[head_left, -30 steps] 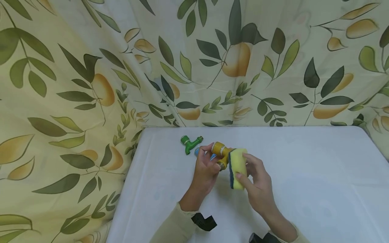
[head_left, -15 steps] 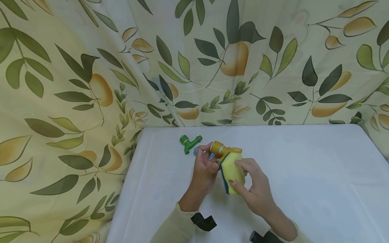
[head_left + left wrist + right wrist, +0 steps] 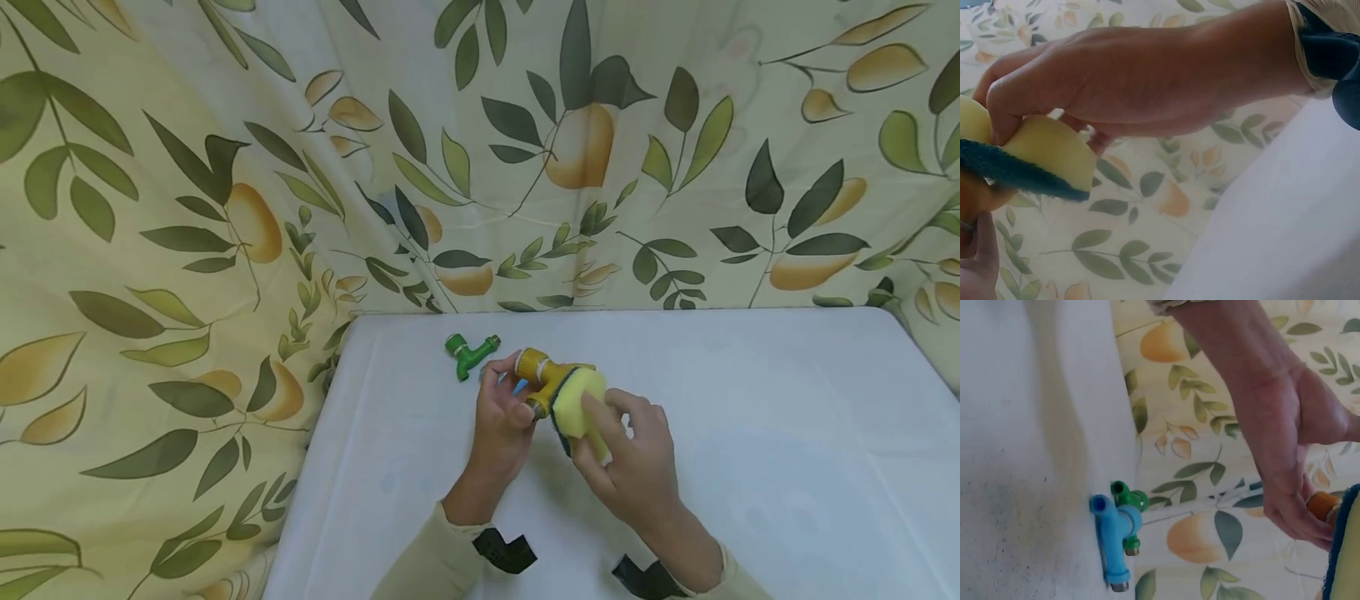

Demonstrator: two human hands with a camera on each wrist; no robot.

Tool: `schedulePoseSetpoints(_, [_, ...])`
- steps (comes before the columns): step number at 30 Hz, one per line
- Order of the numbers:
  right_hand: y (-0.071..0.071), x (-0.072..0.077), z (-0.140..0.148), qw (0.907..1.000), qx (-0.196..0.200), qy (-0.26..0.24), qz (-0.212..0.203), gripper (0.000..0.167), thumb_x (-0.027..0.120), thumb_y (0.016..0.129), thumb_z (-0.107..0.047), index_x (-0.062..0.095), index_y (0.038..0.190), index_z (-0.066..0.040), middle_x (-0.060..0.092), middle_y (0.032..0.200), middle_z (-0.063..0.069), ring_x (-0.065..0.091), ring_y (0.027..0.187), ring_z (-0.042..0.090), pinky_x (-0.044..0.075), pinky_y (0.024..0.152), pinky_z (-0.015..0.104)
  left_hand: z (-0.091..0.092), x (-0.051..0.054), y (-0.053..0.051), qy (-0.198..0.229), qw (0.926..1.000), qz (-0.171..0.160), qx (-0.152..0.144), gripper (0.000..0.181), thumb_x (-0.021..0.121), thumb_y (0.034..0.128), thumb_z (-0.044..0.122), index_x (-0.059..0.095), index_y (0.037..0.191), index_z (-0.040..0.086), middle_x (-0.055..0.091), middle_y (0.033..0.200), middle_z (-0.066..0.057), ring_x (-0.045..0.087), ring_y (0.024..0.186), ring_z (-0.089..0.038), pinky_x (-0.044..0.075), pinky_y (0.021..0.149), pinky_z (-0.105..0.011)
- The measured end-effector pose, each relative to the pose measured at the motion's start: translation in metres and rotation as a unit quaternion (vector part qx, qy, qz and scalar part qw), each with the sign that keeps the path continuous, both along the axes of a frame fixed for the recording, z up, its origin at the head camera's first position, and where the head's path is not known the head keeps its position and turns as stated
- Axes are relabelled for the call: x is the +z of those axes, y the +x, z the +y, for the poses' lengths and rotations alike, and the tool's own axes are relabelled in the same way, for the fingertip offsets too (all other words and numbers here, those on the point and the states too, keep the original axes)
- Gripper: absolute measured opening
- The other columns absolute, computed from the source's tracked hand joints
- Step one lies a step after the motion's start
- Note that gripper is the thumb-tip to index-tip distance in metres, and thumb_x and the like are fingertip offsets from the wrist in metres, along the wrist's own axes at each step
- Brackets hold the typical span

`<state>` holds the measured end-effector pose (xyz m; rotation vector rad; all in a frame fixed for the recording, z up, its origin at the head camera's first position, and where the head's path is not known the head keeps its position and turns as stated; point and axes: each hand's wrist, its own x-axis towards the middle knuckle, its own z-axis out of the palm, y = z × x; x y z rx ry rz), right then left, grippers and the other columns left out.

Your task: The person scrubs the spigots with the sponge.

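The left hand (image 3: 501,429) holds a yellow tap (image 3: 534,365) by its left side, fingers bent around it. Pinched in the right hand (image 3: 637,458) is a yellow sponge (image 3: 576,404), whose dark scouring side lies against the tap and hides its right part. The left wrist view has the right hand (image 3: 1122,81) gripping the sponge (image 3: 1054,147) from above, with the left hand (image 3: 979,269) below at the edge. In the right wrist view the left hand (image 3: 1272,437) grips the orange-yellow tap end (image 3: 1322,505) beside the sponge (image 3: 1349,550).
A green tap (image 3: 469,354) lies on the white table (image 3: 787,433) beyond the left hand. A blue tap (image 3: 1110,540) rests near the green one (image 3: 1132,500), mostly hidden behind the left hand in the head view. Leaf-patterned cloth (image 3: 675,208) hangs behind the table.
The sponge has tilted and shifted over the tap, first down-left, then slightly back up. The right hand has turned, its fingers now further over the sponge. The left hand has barely moved.
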<state>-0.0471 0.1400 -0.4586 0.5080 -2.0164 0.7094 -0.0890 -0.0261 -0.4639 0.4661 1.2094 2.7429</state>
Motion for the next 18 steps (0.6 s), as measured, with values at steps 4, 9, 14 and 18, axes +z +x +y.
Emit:
schedulePoseSetpoints(4, [-0.001, 0.004, -0.002, 0.9988, 0.004, -0.001, 0.049, 0.032, 0.052, 0.093, -0.028, 0.07, 0.11, -0.008, 0.059, 0.094, 0.021, 0.048, 0.072, 0.029, 0.032, 0.06, 0.039, 0.0, 0.001, 0.0, 0.001, 1.0, 0.0, 0.003, 0.091, 0.087, 0.0715, 0.056, 0.038, 0.134, 0.011, 0.048, 0.138, -0.01, 0.061, 0.119, -0.018, 0.054, 0.102, -0.026])
schedulePoseSetpoints(9, [-0.002, 0.009, -0.003, 0.9969, 0.012, -0.006, 0.077, 0.027, 0.054, 0.094, -0.026, 0.07, 0.109, -0.009, 0.057, 0.094, 0.024, 0.047, 0.076, 0.033, 0.033, 0.062, 0.04, -0.002, 0.002, 0.0, 0.017, 0.9998, 0.006, -0.002, 0.091, 0.086, 0.0715, 0.057, 0.038, 0.134, 0.012, 0.05, 0.135, -0.009, 0.062, 0.117, -0.018, 0.055, 0.101, -0.024])
schedulePoseSetpoints(14, [-0.003, 0.009, 0.002, 0.9992, -0.026, 0.003, 0.031, 0.032, 0.054, 0.094, -0.029, 0.07, 0.113, -0.009, 0.058, 0.098, 0.026, 0.05, 0.078, 0.035, 0.034, 0.062, 0.042, -0.007, 0.003, 0.0, 0.017, 0.9987, 0.038, -0.03, 0.088, 0.086, 0.0748, 0.054, 0.038, 0.135, 0.011, 0.05, 0.133, -0.01, 0.061, 0.119, -0.02, 0.055, 0.1, -0.024])
schedulePoseSetpoints(18, [-0.004, 0.008, 0.007, 0.9987, -0.05, -0.012, 0.003, 0.038, 0.054, 0.093, -0.031, 0.07, 0.116, -0.005, 0.058, 0.1, 0.027, 0.051, 0.078, 0.035, 0.036, 0.064, 0.041, -0.011, 0.004, 0.001, 0.004, 0.9973, 0.064, -0.035, 0.086, 0.086, 0.0776, 0.049, 0.037, 0.137, 0.011, 0.048, 0.136, -0.011, 0.059, 0.125, -0.022, 0.053, 0.103, -0.025])
